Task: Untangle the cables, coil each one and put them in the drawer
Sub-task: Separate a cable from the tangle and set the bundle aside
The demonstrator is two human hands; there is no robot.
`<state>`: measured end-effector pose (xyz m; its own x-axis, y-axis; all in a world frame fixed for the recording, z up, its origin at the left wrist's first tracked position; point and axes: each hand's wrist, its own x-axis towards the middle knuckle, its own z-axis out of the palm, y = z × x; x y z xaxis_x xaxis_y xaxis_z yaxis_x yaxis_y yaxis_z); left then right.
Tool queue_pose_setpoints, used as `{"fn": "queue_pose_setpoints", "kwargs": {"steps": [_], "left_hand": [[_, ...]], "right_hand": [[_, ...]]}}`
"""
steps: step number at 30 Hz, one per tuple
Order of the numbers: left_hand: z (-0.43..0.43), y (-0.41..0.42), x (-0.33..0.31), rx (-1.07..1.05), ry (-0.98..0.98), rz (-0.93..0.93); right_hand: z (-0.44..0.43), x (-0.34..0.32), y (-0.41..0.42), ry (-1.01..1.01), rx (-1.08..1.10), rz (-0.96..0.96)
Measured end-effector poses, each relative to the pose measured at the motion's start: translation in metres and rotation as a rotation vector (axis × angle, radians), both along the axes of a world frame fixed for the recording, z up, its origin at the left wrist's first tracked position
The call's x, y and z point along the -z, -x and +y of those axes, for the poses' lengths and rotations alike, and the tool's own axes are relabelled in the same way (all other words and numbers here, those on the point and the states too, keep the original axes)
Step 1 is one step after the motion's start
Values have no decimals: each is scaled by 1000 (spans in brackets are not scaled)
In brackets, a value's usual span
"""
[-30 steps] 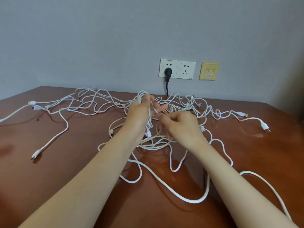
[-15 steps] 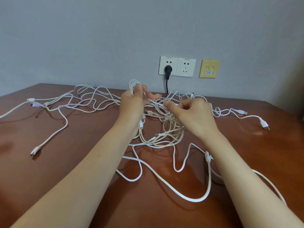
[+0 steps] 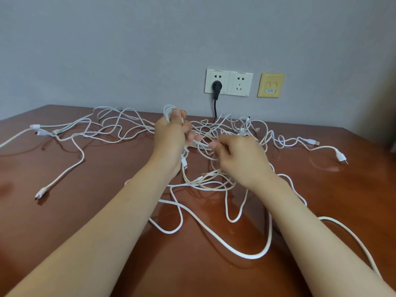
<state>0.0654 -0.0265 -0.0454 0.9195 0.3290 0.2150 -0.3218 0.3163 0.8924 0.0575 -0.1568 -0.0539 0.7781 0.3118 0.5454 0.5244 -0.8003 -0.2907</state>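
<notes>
Your left hand (image 3: 169,144) grips a bunch of cable loops (image 3: 168,109); your right hand (image 3: 240,157) pinches one strand (image 3: 202,144) at its 9 o'clock. The white cables (image 3: 209,185) sprawl tangled across the counter (image 3: 85,221), 9 to 3 o'clock. Risk: pulling hard likely cinches the knot beneath.

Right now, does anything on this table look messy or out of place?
The white cables sprawl in one knotted tangle across the table. The left hand grips a bunch of loops; the right hand pinches one strand. Nothing looks damaged.
</notes>
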Motion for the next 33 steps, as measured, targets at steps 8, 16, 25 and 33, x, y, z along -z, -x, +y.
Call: {"fn": "queue_pose_setpoints", "kwargs": {"steps": [8,16,25,33], "left_hand": [[4,-5,4,-179,-337,36],[24,-17,5,-313,-434,93],[20,-7,2,-13,-581,174],[3,15,-4,593,-579,192]], "right_hand": [[19,-1,26,236,-261,-51],[15,-1,12,-241,-295,409],[5,-11,8,-463,-320,333],[4,-12,7,-624,-340,300]]}}
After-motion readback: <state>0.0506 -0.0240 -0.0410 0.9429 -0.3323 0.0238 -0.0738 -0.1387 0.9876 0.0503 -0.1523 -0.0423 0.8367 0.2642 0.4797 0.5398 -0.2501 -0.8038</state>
